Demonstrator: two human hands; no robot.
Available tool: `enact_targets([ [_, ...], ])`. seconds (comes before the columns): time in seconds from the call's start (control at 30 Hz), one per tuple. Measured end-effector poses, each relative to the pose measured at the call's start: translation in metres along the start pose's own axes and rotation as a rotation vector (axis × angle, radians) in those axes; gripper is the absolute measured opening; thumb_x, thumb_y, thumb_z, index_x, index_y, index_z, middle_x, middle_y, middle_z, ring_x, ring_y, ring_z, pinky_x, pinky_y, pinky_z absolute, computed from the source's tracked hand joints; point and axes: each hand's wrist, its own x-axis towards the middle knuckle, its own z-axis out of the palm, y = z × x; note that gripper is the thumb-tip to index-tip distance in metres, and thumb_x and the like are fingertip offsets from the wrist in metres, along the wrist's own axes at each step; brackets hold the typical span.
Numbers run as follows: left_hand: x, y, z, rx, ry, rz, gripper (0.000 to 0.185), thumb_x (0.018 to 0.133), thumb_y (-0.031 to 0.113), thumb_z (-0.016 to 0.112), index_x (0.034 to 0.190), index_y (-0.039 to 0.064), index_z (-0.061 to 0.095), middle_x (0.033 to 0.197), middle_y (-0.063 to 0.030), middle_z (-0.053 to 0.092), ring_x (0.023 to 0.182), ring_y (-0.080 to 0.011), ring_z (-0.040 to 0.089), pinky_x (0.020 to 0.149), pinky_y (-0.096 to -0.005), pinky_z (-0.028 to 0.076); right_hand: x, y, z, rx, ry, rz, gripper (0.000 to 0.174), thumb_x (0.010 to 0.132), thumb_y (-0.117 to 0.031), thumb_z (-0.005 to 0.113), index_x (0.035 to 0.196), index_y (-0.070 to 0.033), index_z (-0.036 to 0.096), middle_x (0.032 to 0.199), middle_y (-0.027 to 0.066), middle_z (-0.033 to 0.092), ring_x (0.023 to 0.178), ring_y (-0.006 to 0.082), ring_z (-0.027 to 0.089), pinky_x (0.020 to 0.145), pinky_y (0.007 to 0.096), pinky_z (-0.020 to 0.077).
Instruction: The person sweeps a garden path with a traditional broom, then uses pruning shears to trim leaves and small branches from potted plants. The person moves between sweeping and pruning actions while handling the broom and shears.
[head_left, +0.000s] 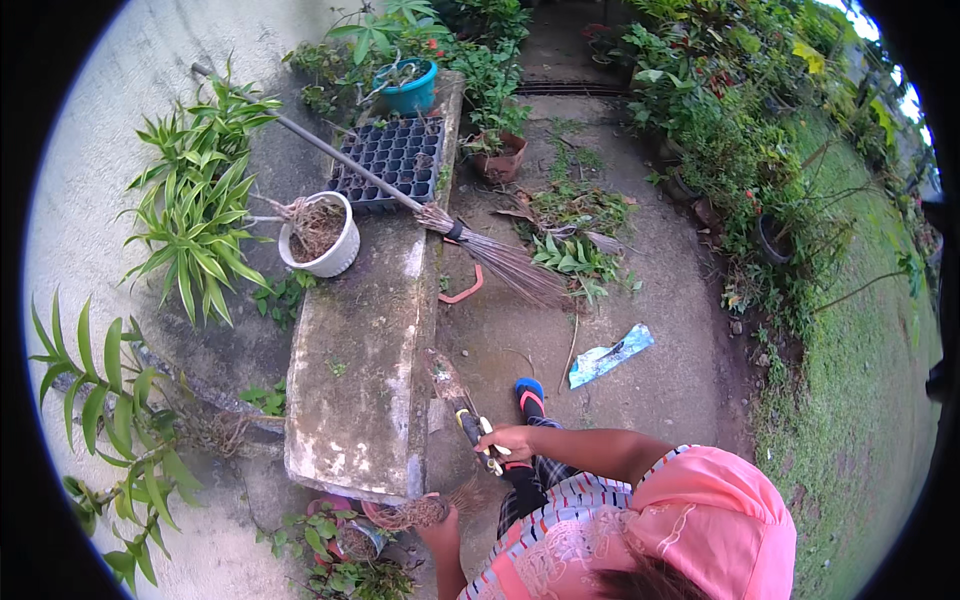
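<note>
My right hand (510, 442) is closed around the dark and yellow handle of a hand trowel (450, 382) with a soil-stained blade; a pale-handled tool (487, 431), its kind unclear, is in the same grip. Lower down, my left hand (441, 525) holds a clump of dry roots and soil (416, 514) beside the near end of the concrete bench (352, 382). Below that clump are potted leafy plants (322, 529). A stick broom (495, 255) lies slanted across the bench, its bristles reaching over the path.
On the bench stand a white pot (334, 240), a black seedling tray (397, 157) and a teal pot (409, 90). Cut greenery (570, 240) and a torn blue plastic piece (611, 356) lie on the concrete path. Plants and grass (862, 375) border the right side; a wall (82, 225) stands left.
</note>
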Motion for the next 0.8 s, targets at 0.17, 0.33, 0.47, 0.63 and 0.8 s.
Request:
enact_targets([
  [0.17, 0.033, 0.025, 0.048, -0.051, -0.193, 0.004, 0.040, 0.061, 0.004, 0.067, 0.099, 0.001, 0.056, 0.094, -0.0090, 0.058, 0.085, -0.0194, 0.057, 0.079, -0.0317, 0.044, -0.114, 0.023, -0.085, 0.337, 0.101, -0.186, 0.006, 0.079, -0.011, 0.057, 0.081, -0.007, 0.052, 0.073, 0.0049, 0.057, 0.067, 0.0180, 0.056, 0.063, 0.0337, 0.0464],
  [0.33, 0.043, 0.095, 0.125, 0.020, -0.389, 0.183, 0.037, 0.061, 0.004, 0.068, 0.097, 0.002, 0.057, 0.090, -0.0076, 0.060, 0.081, -0.0189, 0.058, 0.076, -0.0293, 0.045, -0.204, 0.068, -0.156, 0.581, 0.300, -0.445, 0.010, 0.077, -0.007, 0.059, 0.083, -0.007, 0.052, 0.074, 0.0046, 0.054, 0.069, 0.0172, 0.054, 0.066, 0.0356, 0.0463],
  [0.47, 0.034, 0.154, 0.197, 0.120, -0.536, 0.415, 0.033, 0.063, 0.004, 0.066, 0.095, 0.003, 0.056, 0.089, -0.0063, 0.059, 0.083, -0.0162, 0.058, 0.077, -0.0286, 0.045, -0.264, 0.099, -0.201, 0.803, 0.379, -0.580, 0.015, 0.076, -0.004, 0.059, 0.087, -0.007, 0.050, 0.076, 0.0042, 0.053, 0.070, 0.0180, 0.053, 0.065, 0.0355, 0.0454],
  [0.63, 0.008, 0.214, 0.293, 0.113, -0.584, 0.481, 0.036, 0.063, 0.000, 0.064, 0.097, 0.004, 0.054, 0.089, -0.0044, 0.058, 0.085, -0.0156, 0.057, 0.077, -0.0276, 0.045, -0.343, 0.115, -0.247, 0.864, 0.550, -0.718, 0.015, 0.075, -0.002, 0.058, 0.086, -0.005, 0.049, 0.079, 0.0076, 0.053, 0.075, 0.0214, 0.055, 0.070, 0.0385, 0.0445],
  [0.8, -0.010, 0.272, 0.373, 0.104, -0.570, 0.621, 0.044, 0.059, -0.005, 0.064, 0.099, 0.009, 0.053, 0.090, -0.0060, 0.056, 0.085, -0.0202, 0.055, 0.076, -0.0306, 0.044, -0.405, 0.109, -0.287, 0.972, 0.460, -0.811, 0.017, 0.073, 0.000, 0.059, 0.085, -0.005, 0.048, 0.076, 0.0081, 0.052, 0.071, 0.0213, 0.053, 0.067, 0.0379, 0.0443],
])
